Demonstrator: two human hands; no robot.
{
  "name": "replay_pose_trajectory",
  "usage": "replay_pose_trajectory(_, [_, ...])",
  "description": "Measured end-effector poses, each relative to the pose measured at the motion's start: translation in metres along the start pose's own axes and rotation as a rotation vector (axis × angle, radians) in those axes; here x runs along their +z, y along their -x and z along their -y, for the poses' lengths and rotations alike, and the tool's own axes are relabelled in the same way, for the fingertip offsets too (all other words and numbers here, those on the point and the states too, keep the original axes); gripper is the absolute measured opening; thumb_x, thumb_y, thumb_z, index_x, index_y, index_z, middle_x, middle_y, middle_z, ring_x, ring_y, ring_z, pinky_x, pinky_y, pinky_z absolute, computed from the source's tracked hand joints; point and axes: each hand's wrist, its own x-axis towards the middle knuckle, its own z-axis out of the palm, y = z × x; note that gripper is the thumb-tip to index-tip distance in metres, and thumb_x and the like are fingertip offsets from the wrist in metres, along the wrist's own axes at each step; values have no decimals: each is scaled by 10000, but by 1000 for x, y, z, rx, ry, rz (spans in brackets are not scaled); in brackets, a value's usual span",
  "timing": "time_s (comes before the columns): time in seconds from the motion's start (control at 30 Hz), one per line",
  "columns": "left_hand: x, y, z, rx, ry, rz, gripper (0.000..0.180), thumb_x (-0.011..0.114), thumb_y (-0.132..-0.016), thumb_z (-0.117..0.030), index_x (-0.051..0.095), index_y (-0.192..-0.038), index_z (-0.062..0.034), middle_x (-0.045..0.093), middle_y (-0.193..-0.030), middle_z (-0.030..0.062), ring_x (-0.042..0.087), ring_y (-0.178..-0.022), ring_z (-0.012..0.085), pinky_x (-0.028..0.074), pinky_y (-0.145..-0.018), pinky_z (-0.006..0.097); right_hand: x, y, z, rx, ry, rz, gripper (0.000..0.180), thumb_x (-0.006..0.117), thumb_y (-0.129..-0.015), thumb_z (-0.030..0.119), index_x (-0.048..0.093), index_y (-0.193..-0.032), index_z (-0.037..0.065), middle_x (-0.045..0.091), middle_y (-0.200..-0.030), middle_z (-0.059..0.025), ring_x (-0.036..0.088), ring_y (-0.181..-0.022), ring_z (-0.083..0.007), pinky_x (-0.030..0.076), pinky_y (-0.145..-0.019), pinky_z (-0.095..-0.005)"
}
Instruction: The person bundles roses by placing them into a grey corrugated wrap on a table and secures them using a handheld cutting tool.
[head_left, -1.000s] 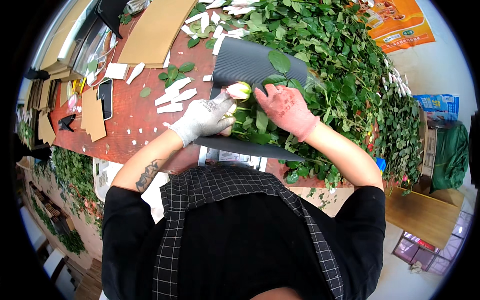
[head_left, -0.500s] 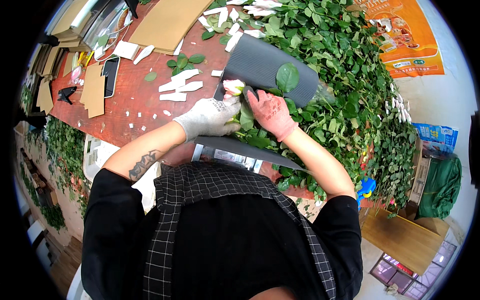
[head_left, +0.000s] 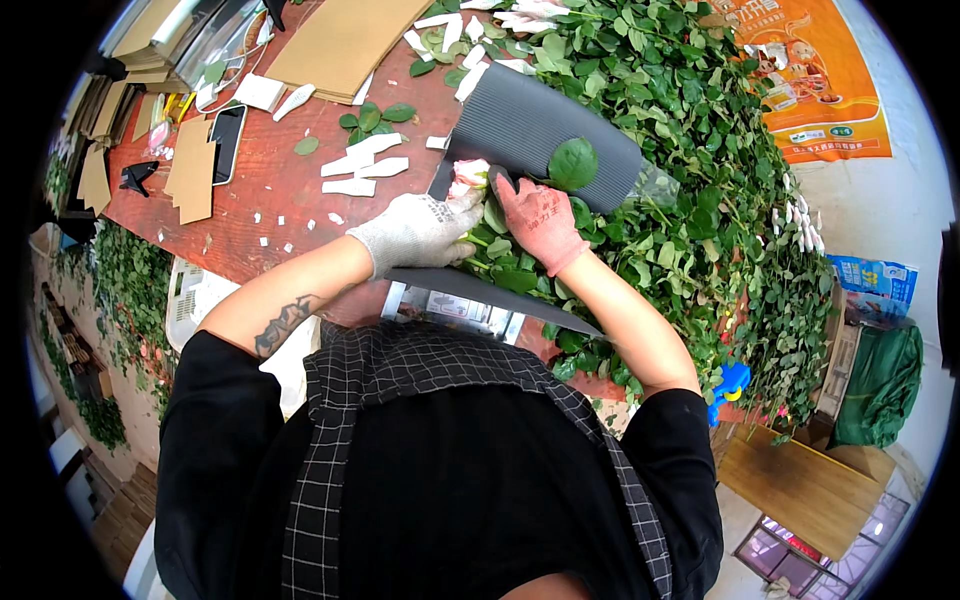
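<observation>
My left hand, in a pale grey glove, closes around a pale pink rose just below its bloom. My right hand, in a pink glove with dark fingertips, meets it from the other side. Its fingers are bent in at the rose's neck and leaves; part of that grip is hidden. Green stems and leaves run rightward beneath both hands. Behind them a dark grey ribbed sheet curves up, with a single large leaf standing against it. A dark sheet edge lies nearer my body.
A heap of leafy stems covers the table's right side. On the red tabletop lie white sleeve-like pieces, loose leaves, cardboard sheets, a phone and a black clip. A blue tool is at the right edge.
Both hands stay almost in place around the rose. The bloom sits slightly lower behind my left fingers, and the whole view has shifted a little.
</observation>
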Motion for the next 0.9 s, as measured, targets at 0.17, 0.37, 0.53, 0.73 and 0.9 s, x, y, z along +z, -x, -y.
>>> replay_pose_trajectory(0.17, [-3,0,-4,-8,-14,33,576,545,-865,-349,395,-1315,-23,377,-1409,194,623,-956,341,520,-784,419,2,7,0,1,-33,-29,334,540,-802,132,568,-1132,86,597,-788,-121,625,-696,-270,498,-566,-380])
replay_pose_trajectory(0.37, [-16,-4,-8,-30,22,84,529,529,-868,-323,420,-1301,-39,415,-1377,196,621,-958,341,516,-788,418,-6,10,1,27,-104,-59,345,542,-793,137,575,-1135,99,579,-794,-122,616,-691,-274,496,-569,-384])
replay_pose_trajectory(0.53, [2,-10,20,-5,240,-70,509,550,-839,-300,491,-1319,-142,459,-1342,189,570,-1073,331,435,-932,395,-50,14,-4,32,-7,-136,316,526,-810,144,595,-1118,124,565,-755,-84,613,-642,-237,482,-511,-342])
replay_pose_trajectory(0.73, [4,-15,11,-25,127,-125,498,576,-802,-311,510,-1288,-225,520,-1264,122,596,-1036,280,491,-854,387,-61,17,-11,-16,-52,-145,233,547,-781,133,562,-1012,103,569,-746,-81,625,-679,-241,488,-523,-347])
replay_pose_trajectory(0.9, [-1,-19,15,28,92,-148,412,568,-822,-301,567,-1212,-171,581,-1148,118,625,-935,286,504,-770,394,-52,15,-12,-20,-100,-94,194,543,-784,125,542,-973,83,579,-750,-95,634,-698,-251,500,-544,-363])
